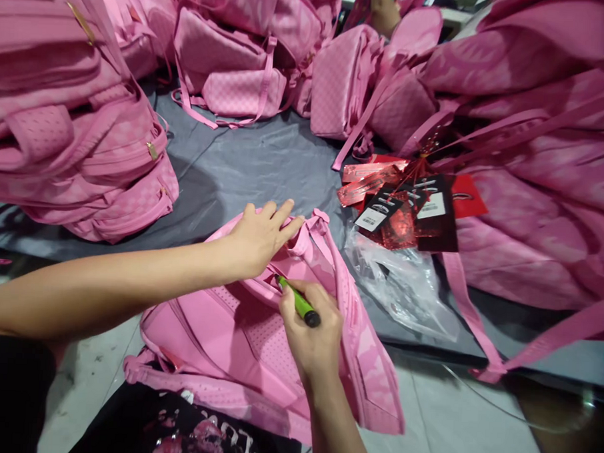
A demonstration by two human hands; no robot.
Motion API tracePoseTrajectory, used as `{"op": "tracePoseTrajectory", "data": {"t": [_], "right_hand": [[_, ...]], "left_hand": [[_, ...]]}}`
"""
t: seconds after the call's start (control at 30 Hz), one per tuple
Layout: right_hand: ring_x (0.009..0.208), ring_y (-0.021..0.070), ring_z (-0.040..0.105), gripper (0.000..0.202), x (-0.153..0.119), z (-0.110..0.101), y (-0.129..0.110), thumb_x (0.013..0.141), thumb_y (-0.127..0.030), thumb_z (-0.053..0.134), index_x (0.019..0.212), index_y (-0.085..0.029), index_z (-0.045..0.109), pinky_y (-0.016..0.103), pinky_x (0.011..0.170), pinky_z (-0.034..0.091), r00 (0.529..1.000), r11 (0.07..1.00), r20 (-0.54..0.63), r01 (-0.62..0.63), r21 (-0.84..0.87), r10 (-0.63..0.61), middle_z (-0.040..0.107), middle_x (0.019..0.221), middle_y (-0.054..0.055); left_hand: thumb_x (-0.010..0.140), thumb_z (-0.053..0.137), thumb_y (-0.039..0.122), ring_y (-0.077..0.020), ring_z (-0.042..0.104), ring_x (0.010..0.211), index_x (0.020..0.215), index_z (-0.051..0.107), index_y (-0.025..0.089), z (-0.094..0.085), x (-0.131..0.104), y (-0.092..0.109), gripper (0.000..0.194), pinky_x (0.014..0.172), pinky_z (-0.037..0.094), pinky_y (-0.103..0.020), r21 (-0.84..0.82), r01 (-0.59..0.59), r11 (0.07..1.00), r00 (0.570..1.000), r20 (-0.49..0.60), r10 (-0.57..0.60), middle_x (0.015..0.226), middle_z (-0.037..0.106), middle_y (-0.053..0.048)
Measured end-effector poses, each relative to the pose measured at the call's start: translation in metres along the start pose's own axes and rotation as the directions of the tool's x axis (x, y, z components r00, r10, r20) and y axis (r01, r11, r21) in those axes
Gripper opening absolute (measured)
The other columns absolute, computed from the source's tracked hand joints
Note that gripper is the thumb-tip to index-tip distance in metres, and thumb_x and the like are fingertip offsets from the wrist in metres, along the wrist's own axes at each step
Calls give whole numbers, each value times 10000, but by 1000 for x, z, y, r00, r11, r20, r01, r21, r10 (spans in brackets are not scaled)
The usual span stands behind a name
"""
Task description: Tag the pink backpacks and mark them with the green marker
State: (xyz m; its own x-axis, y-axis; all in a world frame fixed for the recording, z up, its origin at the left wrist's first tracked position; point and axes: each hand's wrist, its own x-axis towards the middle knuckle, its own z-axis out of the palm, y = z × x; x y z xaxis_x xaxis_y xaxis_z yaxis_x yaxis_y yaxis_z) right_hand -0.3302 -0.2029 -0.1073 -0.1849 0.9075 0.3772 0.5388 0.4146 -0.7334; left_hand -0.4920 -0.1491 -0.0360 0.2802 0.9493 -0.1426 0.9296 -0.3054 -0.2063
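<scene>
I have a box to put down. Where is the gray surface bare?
The widest bare patch of gray surface lies between the left bag stack, the back row of bags, the hang tags and the nearest bag. The right is crowded with those tags, clear plastic and piled bags.

The person wears a black garment (118, 422) with a floral print (205, 439) in muted pink and mauve, small pale dots glinting around it. White lettering (246, 444) sits just right of the print, too little showing to read. Well left of the print is plain black cloth (9, 394), seemingly a short sleeve. Above the print, the left hand (258, 243) and left forearm (123, 295) are bare; so are the right hand (311, 330) and right forearm (338, 415) to its right.
</scene>
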Motion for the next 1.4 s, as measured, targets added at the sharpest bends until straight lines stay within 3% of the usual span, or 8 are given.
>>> {"op": "tracePoseTrajectory", "data": {"t": [0.1, 0.23, 0.57, 0.87, 1.07, 1.13, 1.27, 1.4], "right_hand": [[787, 194, 649, 91, -5, 0, -6, 874, -235, 592, 886, -206, 677, 360, 807, 463, 1000, 998, 4, 9, 63, -9, 709, 843, 24], [788, 185, 648, 83, -12, 3, -16, 877, -213, 600, 908, -195, 674, 345, 812, 432, 994, 988, -34, 110, 111, -107, 704, 844, 21], [779, 195, 651, 84, -9, 1, -14, 858, -261, 631, 841, -213, 699, 350, 767, 397, 987, 963, 64, 130, 236, -149, 722, 829, 7], [804, 192, 658, 78, -5, 12, -6, 875, -236, 622, 902, -200, 686, 349, 788, 421, 979, 957, 21, 192, 219, -201, 719, 873, 10], [839, 200, 665, 97, -5, 10, -3, 874, -232, 637, 954, -206, 686, 356, 801, 432, 975, 949, 21, 211, 235, -222, 724, 918, 22], [844, 195, 668, 100, -5, 10, -7, 872, -223, 639, 960, -213, 686, 355, 804, 428, 971, 939, 39, 218, 267, -237, 728, 925, 19], [840, 200, 662, 103, -2, 18, -19, 871, -211, 634, 962, -206, 684, 363, 810, 424, 955, 918, 92, 242, 314, -283, 729, 938, 24], [859, 208, 661, 118, 2, 25, -28, 871, -207, 631, 975, -205, 686, 367, 804, 412, 940, 900, 125, 257, 351, -317, 731, 966, 31]], "left_hand": [[673, 824, 382, -372, 317, 1351, 1564, 42, 281, -15, -17, -12, 1190, 948, 480, -488, 3, -36, 999, 990, 137, 36, 1649, -18, -119], [651, 847, 404, -403, 357, 1310, 1542, -121, 316, -21, -43, -16, 1319, 841, 547, -481, 48, 101, 994, 987, 121, -106, 1619, -194, -156], [746, 635, 104, -384, 492, 1223, 1559, -51, 189, -10, -35, -17, 1067, 866, 522, -402, 85, 43, 995, 991, 120, -53, 1601, 69, -265], [749, 616, 114, -365, 442, 1326, 1539, -117, 286, -13, -31, -33, 1091, 971, 434, -409, -74, -3, 997, 985, 173, 16, 1615, -82, -231], [722, 628, 59, -326, 549, 1251, 1520, -183, 307, -16, -30, -30, 1165, 889, 469, -319, -83, 108, 991, 967, 242, -85, 1596, -161, -257], [748, 641, 97, -306, 599, 1190, 1512, -222, 259, -14, -35, -31, 1164, 830, 482, -295, -106, 204, 973, 961, 211, -178, 1586, -78, -308], [825, 615, 195, -280, 663, 1020, 1527, -167, 147, -13, -48, -41, 1052, 790, 482, -309, -62, 296, 953, 928, 255, -271, 1306, 508, -251], [807, 625, 182, -250, 647, 998, 1533, -125, 122, -15, -53, -53, 1046, 803, 470, -285, -65, 225, 972, 933, 302, -196, 1158, 582, -164]]}}
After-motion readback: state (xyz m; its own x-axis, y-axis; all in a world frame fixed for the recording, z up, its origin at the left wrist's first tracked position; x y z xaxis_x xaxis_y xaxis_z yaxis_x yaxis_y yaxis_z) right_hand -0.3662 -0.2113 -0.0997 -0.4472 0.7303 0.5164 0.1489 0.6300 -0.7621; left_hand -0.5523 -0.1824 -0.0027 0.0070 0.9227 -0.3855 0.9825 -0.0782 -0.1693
